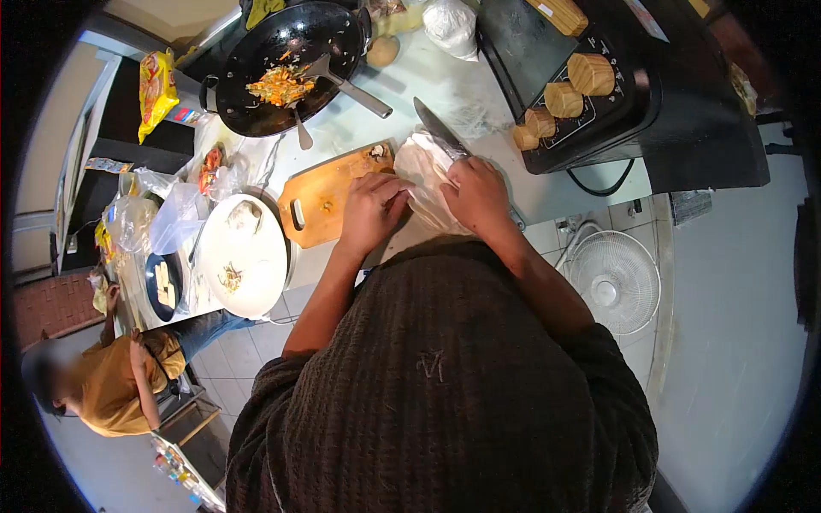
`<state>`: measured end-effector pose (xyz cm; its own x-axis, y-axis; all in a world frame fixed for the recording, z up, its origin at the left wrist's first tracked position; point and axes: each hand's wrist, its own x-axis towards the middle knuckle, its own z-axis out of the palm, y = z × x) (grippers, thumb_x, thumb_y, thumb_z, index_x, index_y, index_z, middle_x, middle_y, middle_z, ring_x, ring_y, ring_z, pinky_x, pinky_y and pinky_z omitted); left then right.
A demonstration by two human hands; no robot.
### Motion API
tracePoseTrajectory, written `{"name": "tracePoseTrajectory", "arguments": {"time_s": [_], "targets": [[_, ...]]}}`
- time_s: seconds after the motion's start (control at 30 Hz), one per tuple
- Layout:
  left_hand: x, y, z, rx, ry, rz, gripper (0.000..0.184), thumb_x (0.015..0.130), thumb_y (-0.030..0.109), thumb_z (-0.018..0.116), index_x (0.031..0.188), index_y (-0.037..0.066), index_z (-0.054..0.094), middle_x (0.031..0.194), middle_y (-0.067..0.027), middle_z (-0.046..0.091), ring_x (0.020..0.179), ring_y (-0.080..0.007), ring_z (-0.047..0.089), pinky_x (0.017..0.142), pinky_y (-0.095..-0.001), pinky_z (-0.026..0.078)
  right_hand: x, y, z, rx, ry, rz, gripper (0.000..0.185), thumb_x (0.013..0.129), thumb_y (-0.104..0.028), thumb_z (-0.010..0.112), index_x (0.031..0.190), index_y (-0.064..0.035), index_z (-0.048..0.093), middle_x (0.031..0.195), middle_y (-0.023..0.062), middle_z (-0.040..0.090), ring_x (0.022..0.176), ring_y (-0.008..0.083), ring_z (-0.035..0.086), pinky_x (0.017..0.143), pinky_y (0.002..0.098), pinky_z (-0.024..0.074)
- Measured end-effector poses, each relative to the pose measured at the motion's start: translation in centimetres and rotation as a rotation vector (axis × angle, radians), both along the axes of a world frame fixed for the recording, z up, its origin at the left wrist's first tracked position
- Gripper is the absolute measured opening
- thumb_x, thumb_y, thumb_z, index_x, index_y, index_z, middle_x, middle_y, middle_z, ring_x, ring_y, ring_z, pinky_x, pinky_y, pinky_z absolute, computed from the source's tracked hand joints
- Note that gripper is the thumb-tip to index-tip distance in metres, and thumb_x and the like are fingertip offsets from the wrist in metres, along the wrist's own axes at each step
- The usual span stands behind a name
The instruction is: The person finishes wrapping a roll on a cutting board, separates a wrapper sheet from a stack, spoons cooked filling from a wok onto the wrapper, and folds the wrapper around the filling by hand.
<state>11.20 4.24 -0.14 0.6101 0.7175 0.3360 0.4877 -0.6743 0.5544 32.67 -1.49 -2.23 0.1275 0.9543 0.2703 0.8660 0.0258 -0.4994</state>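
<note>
A pale, thin sheet (429, 175) lies on the counter right of the orange cutting board (323, 192). My left hand (374, 205) is closed on the sheet's left edge, over the board's right side. My right hand (475, 195) has its fingers closed at the sheet's right edge, beside a large knife (438, 125); the knife's handle is partly hidden under that hand. Small dark scraps (376, 151) sit at the board's upper right corner. Behind the board stands a black wok (286, 47) with shredded orange and white food (282, 86), a metal spatula (357, 92) and a spoon (303, 135).
A large white bowl (248, 272) stands left of the board, near plastic bags (178, 218) and a dark pan (163, 288). At the right are a black stove (633, 85) with wooden knobs and a fan (613, 282). Another person (120, 380) is at far left.
</note>
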Motion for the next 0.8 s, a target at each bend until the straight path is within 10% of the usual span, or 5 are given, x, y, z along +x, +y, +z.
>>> {"name": "tracePoseTrajectory", "arguments": {"time_s": [0.37, 0.7, 0.8], "targets": [[-0.2, 0.0, 0.2, -0.158, -0.022, 0.014, 0.013, 0.08, 0.012, 0.072, 0.092, 0.007, 0.072, 0.087, -0.0106, 0.07, 0.087, -0.0314, 0.067, 0.08, -0.0437, 0.05, 1.7, -0.4, 2.6, -0.111, 0.464, -0.186, 0.018, 0.085, -0.018, 0.072, 0.094, -0.0053, 0.063, 0.082, 0.0134, 0.07, 0.079, 0.0342, 0.07, 0.072, 0.0424, 0.0545], [0.7, -0.2, 0.7, -0.097, 0.056, 0.048, 0.013, 0.081, 0.018, 0.074, 0.087, 0.007, 0.07, 0.086, -0.0111, 0.069, 0.085, -0.0316, 0.065, 0.077, -0.0424, 0.048, 4.1, 0.1, 1.4, 0.018, 0.374, -0.24, 0.02, 0.089, -0.019, 0.072, 0.099, -0.0034, 0.063, 0.09, 0.0126, 0.072, 0.077, 0.0266, 0.072, 0.07, 0.0359, 0.0556], [1.1, -0.3, 0.6, -0.152, 0.159, 0.134, 0.015, 0.083, 0.02, 0.075, 0.085, 0.006, 0.068, 0.084, -0.011, 0.068, 0.083, -0.0314, 0.065, 0.077, -0.0428, 0.048, 3.8, 0.0, 1.8, -0.103, 0.393, -0.258, 0.015, 0.09, -0.015, 0.066, 0.099, -0.0053, 0.06, 0.093, 0.0157, 0.068, 0.086, 0.0371, 0.068, 0.075, 0.0447, 0.0536]]}}
